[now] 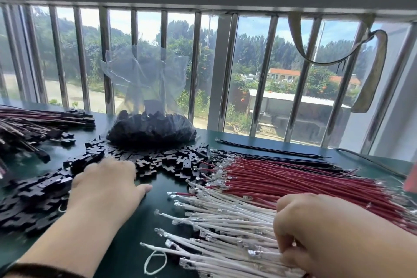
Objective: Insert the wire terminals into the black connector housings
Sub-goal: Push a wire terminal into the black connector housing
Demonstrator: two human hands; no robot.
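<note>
Dark green table [158, 198] up front; barred window [196, 61] at 12 o'clock, bright daylight w/ trees, roofs outside; strap [374, 70] hanging at 2 o'clock.

Matt black plastic connector housings [140, 160] spread over a smooth dark green table [144, 221], beside a glossy clear plastic bag [146, 79]. Red wires [293, 178] and white wires [225, 221] carry shiny metal terminals [220, 174]. Polished metal window bars [196, 63] hold what looks like a cloth strap [374, 70].
</note>
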